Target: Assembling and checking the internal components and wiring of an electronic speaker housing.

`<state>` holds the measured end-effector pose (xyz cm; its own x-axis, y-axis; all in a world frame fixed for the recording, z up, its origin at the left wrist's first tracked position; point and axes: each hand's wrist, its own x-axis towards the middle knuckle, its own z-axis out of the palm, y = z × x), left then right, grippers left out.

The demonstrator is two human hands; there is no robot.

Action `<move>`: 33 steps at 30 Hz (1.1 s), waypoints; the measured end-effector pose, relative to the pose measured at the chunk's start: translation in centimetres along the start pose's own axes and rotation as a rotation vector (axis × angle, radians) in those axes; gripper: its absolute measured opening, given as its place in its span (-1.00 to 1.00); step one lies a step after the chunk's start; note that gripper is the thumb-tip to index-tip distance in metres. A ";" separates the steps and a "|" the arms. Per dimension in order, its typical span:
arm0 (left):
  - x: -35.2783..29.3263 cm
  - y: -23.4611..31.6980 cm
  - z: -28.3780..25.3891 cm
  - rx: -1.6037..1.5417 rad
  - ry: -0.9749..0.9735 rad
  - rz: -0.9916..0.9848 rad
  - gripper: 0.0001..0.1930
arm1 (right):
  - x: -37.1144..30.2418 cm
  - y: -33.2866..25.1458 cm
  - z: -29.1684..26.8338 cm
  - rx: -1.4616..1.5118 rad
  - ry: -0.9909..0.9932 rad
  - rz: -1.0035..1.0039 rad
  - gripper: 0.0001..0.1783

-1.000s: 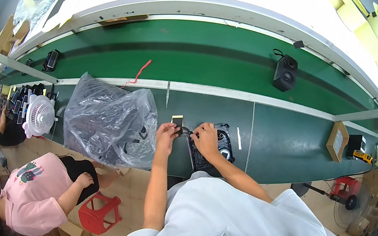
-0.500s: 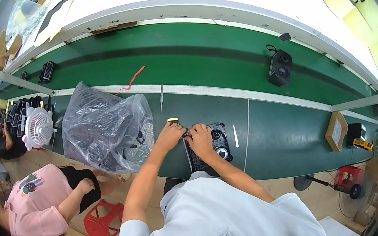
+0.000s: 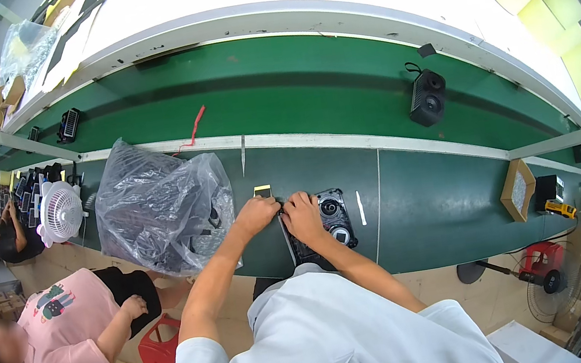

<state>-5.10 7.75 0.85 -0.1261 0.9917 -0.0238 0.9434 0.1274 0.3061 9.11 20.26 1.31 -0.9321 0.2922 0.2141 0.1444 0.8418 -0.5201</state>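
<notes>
A black portable speaker (image 3: 335,214), showing two round drivers, lies on the green worktop before me. My right hand (image 3: 302,218) rests over its left half, fingers bent down at the upper left edge and gripping it. Just left of the speaker, touching its edge, my left hand (image 3: 258,214) has its fingertips pinched together; whatever they hold is too small and hidden to name. Beyond the left knuckles lies a small black piece with a yellow top edge (image 3: 262,190). A thin white strip (image 3: 361,209) lies right of the speaker.
A large clear plastic bag (image 3: 160,207) with dark items lies left. Another black speaker (image 3: 429,97) stands on the bright green strip beyond the pale rail. At right are a cardboard tray (image 3: 517,190) and a yellow tool (image 3: 560,209). A person in pink (image 3: 65,324) sits left, near a white fan (image 3: 61,211).
The view has shifted slightly. My hands stay at the speaker's left edge, the left fingers a little lower, so more of the yellow-edged piece shows. The person in pink has shifted slightly.
</notes>
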 end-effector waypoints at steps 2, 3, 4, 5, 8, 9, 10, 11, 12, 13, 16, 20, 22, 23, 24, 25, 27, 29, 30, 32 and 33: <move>0.1 -0.1 0.4 -0.015 0.006 -0.009 -0.92 | 0.0 0.1 0.0 0.015 0.014 -0.006 -0.79; 0.0 -0.3 0.9 -0.030 0.012 -0.021 -0.91 | 0.0 -0.1 0.0 0.015 0.017 -0.008 -0.79; -0.2 -0.5 1.3 -0.026 0.014 -0.021 -0.91 | 0.0 -0.3 0.1 0.011 0.008 -0.026 -0.80; -0.3 -0.8 1.6 -0.028 0.009 -0.040 -0.91 | 0.1 -0.5 0.2 0.007 -0.001 -0.046 -0.81; 0.3 -0.7 1.4 -0.013 -0.011 -0.054 -0.91 | 0.2 -0.4 0.3 -0.010 -0.017 -0.043 -0.85; 0.4 -0.6 1.1 0.005 -0.016 -0.054 -0.91 | 0.2 -0.3 0.3 -0.012 -0.015 -0.045 -0.85; 0.5 -0.4 0.8 0.008 -0.013 -0.055 -0.91 | 0.2 -0.3 0.3 -0.022 -0.029 -0.047 -0.85; 0.5 -0.2 0.5 0.023 0.028 -0.029 -0.91 | 0.2 -0.2 0.2 -0.032 -0.044 -0.050 -0.86; 0.3 -0.2 0.3 0.044 0.071 -0.010 -0.91 | 0.2 -0.2 0.5 -0.027 -0.042 -0.060 -0.86; 0.3 -0.1 0.2 0.051 0.073 -0.018 -0.91 | 0.2 -0.1 0.6 -0.020 -0.030 -0.046 -0.85; 0.4 0.3 0.4 0.121 -0.003 -0.049 -0.90 | 0.2 0.1 0.7 -0.030 0.004 -0.018 -0.84; 0.7 0.3 0.6 0.192 -0.110 -0.118 -0.88 | 0.3 -0.5 0.7 -0.001 0.006 0.020 -0.83; 0.7 0.7 -0.2 0.234 -0.090 -0.109 -0.88 | 0.2 -0.1 0.0 0.121 0.016 0.022 -0.86; 0.5 0.9 -0.6 0.279 -0.071 -0.100 -0.86 | -0.4 0.5 -0.4 0.121 0.014 0.019 -0.86; 0.1 1.1 -0.9 0.232 0.115 -0.085 -0.72 | -0.9 1.8 -0.7 0.258 0.166 0.049 -0.86; 0.6 1.5 -1.6 0.240 0.119 -0.078 -0.72 | -1.3 3.5 -1.2 0.392 0.322 0.084 -0.85; -0.1 3.3 -3.2 0.214 0.354 -0.319 -0.50 | -3.4 5.9 -4.7 0.397 0.331 0.359 -0.81; -1.1 4.7 -3.2 -0.007 0.405 -0.460 -0.37 | -5.6 8.9 -8.4 0.327 0.391 0.387 -0.76; -1.8 4.8 -2.0 -0.155 0.493 -0.643 -0.40 | -6.7 10.4 -9.4 0.310 0.414 0.440 -0.75; -2.8 5.1 0.2 -0.400 0.570 -0.924 -0.50 | -8.7 13.2 -11.0 0.313 0.363 0.651 -0.73; -2.8 6.0 0.7 -0.404 0.556 -0.910 -0.50 | -10.0 15.0 -11.5 0.309 0.372 0.668 -0.73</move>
<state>1.17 5.76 2.08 -0.9263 0.3767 0.0002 0.2771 0.6812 0.6776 24.40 35.19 0.88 -0.5032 0.8641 0.0110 0.4809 0.2906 -0.8272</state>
